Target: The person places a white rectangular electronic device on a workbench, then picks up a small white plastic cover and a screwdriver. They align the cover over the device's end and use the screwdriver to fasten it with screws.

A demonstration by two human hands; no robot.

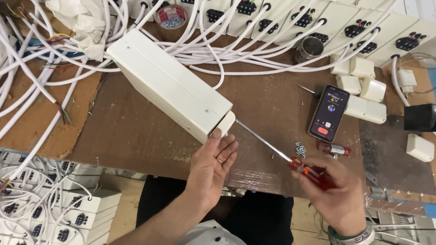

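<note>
Centrally, a long cream box (170,86) lies on the brown workbench (136,131). Left hand (211,165), fingers extended, presses the box's near end cap. Right hand (338,190) grips a red-handled screwdriver (281,152), tip at that end. Right of the box: loose screws (299,149), a phone (329,113).

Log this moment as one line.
left hand: steadies cream box end | right hand: holds red screwdriver, tip at box end
</note>
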